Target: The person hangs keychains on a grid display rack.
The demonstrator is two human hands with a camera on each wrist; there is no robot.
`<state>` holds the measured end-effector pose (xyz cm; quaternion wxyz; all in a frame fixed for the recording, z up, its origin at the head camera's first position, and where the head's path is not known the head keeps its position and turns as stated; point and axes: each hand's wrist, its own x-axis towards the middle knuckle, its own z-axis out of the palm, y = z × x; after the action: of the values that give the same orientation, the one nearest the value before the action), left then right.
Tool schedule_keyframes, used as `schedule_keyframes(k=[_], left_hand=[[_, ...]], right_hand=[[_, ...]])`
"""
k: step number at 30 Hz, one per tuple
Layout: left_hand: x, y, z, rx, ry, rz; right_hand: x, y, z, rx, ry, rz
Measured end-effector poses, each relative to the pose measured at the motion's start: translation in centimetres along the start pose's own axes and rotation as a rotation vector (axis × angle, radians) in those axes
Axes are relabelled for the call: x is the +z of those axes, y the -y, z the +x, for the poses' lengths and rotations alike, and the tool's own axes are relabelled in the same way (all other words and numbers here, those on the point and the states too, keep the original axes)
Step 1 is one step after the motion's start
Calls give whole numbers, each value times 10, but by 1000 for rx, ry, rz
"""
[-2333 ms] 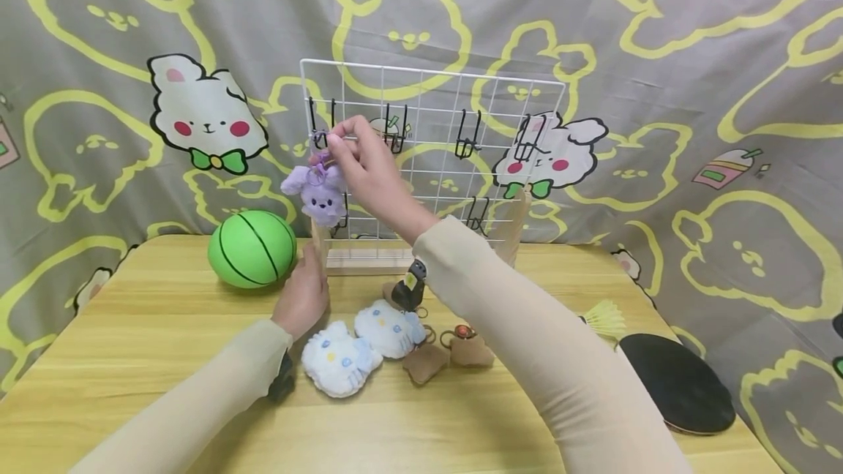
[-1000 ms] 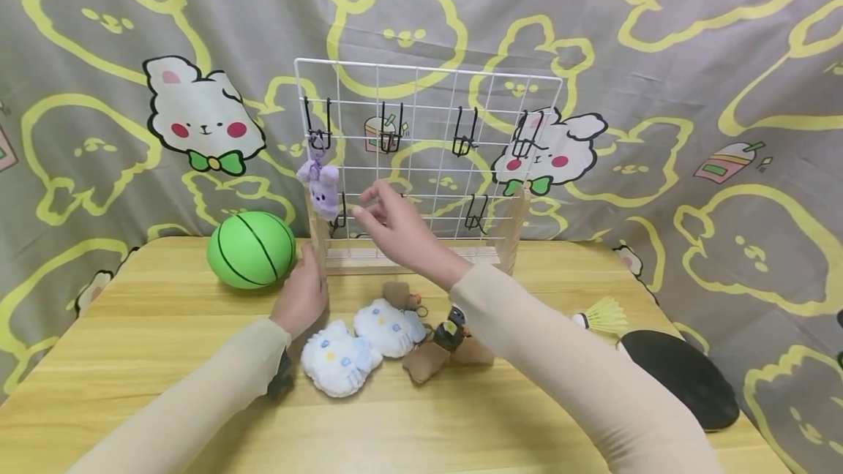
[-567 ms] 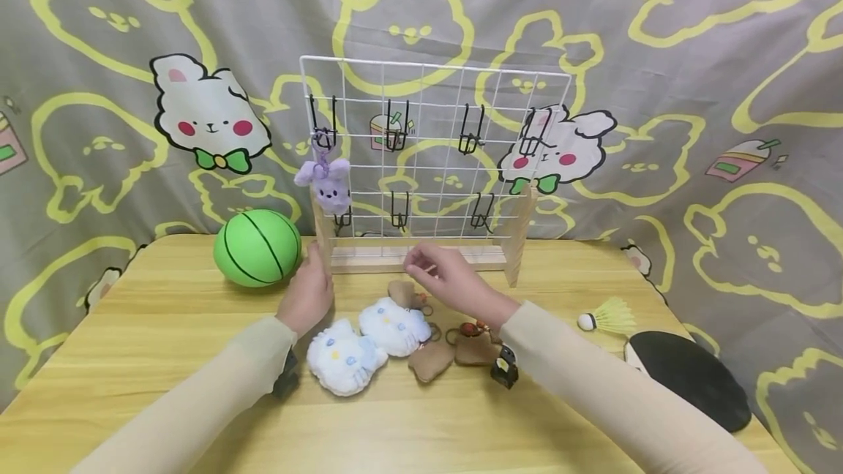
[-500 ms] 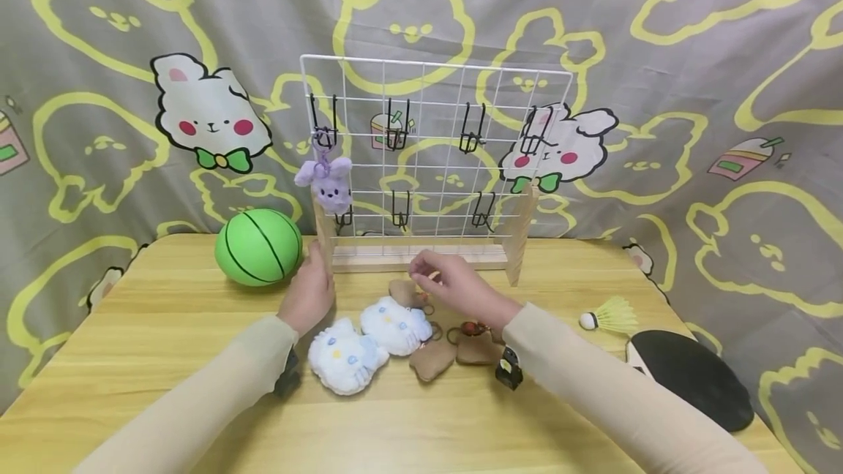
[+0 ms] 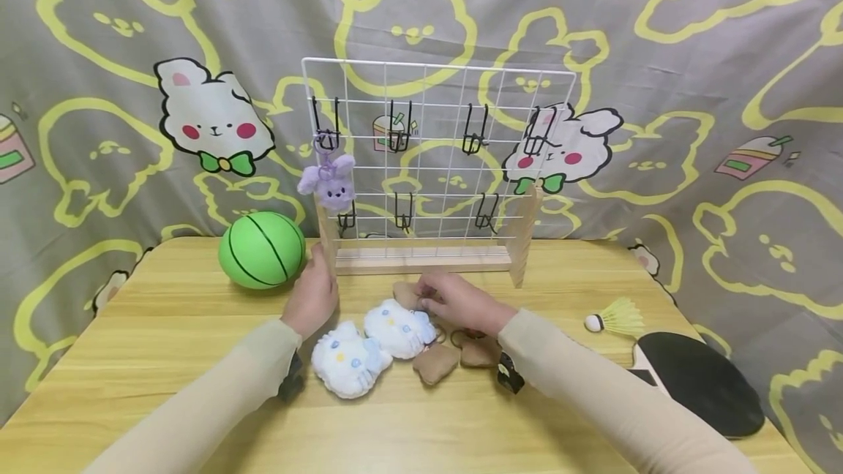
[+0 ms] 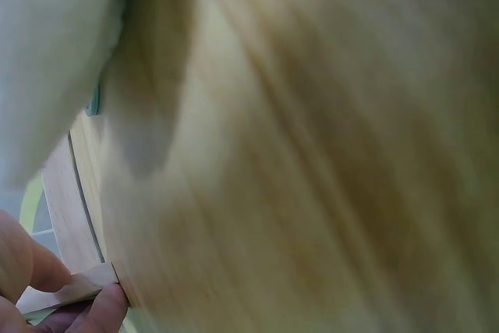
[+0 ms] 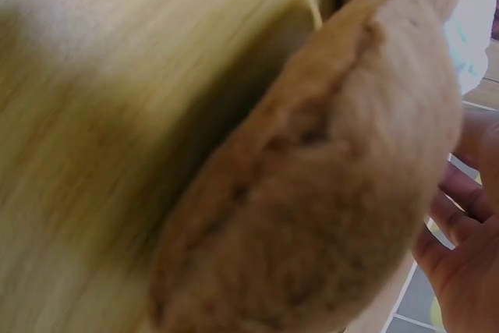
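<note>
Right hand (image 5: 463, 301) has lowered, half-curled, beside 1 brown plush (image 5: 404, 292).

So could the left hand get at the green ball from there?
Probably yes: the green ball sits right beside the left hand with nothing visible between them, though that hand grips the rack's wooden leg.

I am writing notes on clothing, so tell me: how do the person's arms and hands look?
Long, plain cream sleeves cover both arms to the wrists. The left hand and right hand wear no gloves. A small dark device shows near each wrist; the right one has a light mark.
</note>
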<state>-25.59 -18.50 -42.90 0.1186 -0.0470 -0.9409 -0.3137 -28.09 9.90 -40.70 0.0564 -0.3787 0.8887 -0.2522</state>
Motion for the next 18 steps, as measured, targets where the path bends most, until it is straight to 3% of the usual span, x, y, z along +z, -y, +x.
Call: schedule_keyframes(k=[11, 18], left_hand=[[0, -3, -1, 4, -2, 15], [0, -2, 0, 7, -8, 26]], right_hand=[[-5, -2, -9, 24, -35, -2], [-17, 0, -17, 11, -87, 150]])
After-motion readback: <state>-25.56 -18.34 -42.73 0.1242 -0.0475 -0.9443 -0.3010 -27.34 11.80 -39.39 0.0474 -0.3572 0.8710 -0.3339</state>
